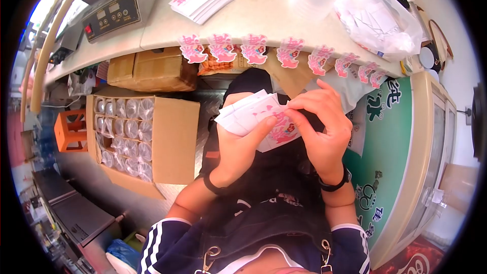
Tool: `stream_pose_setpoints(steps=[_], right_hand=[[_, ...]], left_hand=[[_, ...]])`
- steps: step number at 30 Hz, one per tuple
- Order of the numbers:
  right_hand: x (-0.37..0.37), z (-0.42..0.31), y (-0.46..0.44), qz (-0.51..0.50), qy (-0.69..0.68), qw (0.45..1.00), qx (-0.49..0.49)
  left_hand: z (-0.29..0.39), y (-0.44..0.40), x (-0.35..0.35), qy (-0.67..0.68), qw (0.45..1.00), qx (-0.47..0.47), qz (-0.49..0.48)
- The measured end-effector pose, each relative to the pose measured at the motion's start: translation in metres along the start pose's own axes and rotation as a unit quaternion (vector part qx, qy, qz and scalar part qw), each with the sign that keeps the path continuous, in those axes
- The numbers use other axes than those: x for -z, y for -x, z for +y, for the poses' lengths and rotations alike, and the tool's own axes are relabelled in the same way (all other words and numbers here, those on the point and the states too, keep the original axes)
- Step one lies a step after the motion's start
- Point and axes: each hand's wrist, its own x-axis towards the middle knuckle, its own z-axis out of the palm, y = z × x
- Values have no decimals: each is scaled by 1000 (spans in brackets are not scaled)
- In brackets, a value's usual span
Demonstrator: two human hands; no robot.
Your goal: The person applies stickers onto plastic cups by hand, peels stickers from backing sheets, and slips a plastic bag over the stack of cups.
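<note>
My left hand (236,149) is closed round a small stack of white sticker sheets (248,116), its thumb lying across the top one. The top sheet carries a pink printed sticker (285,131) with lettering and a little figure. At that sheet's upper right edge, my right hand (324,127) pinches with thumb and index finger; whether a sticker edge is lifted there is too small to tell. Several pink cut-out stickers (254,49) hang in a row along the counter's front edge, beyond my hands. Another stack of sheets (200,1) lies on the counter.
The pale counter (264,18) bears a white plastic bag (378,18) with paper scraps and a control panel (110,16). Below are a taped carton (152,71) and an open cardboard box (175,139) of wrapped clear cups. A green-sided cabinet (390,157) stands at right.
</note>
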Motion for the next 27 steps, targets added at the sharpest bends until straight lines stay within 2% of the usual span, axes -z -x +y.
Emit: stream_pose_setpoints(steps=[3, 6, 8, 9, 11, 12, 14, 19, 20, 24, 25, 26, 27], right_hand=[[-3, -1, 4, 10, -27, 999, -32], [-6, -1, 7, 34, 14, 999, 9], [-9, 2, 8, 52, 122, 983, 125], [-9, 2, 7, 51, 122, 983, 126], [-10, 2, 4, 22, 178, 963, 202], [-14, 5, 3, 21, 174, 963, 204], [-28, 13, 5, 7, 176, 943, 282], [-57, 7, -1, -24, 134, 932, 337], [-63, 2, -4, -26, 129, 932, 339], [-96, -21, -33, 9, 19, 982, 189], [-109, -24, -43, 11, 15, 986, 164], [-122, -26, -53, 12, 13, 990, 138], [-136, -27, -63, 4, 4, 991, 136]], left_hand=[[-2, 1, 2, -23, 1000, 7, -2], [0, 1, 1, -3, 1000, 8, -3], [3, 0, 0, 18, 1000, 15, -5], [6, -2, 1, 18, 1000, 14, -4], [13, -7, 5, 87, 993, 77, -14], [14, -10, 10, 86, 993, 76, -10], [15, -17, 22, 44, 985, 167, -30], [11, -25, 66, -29, 989, 139, 51], [12, -28, 81, -12, 986, 153, 63], [-14, -33, 172, -42, 968, 109, 222], [-12, -30, 187, 25, 959, 93, 266], [-15, -23, 215, -16, 958, 101, 268], [-16, -17, 235, 9, 951, 95, 294]])
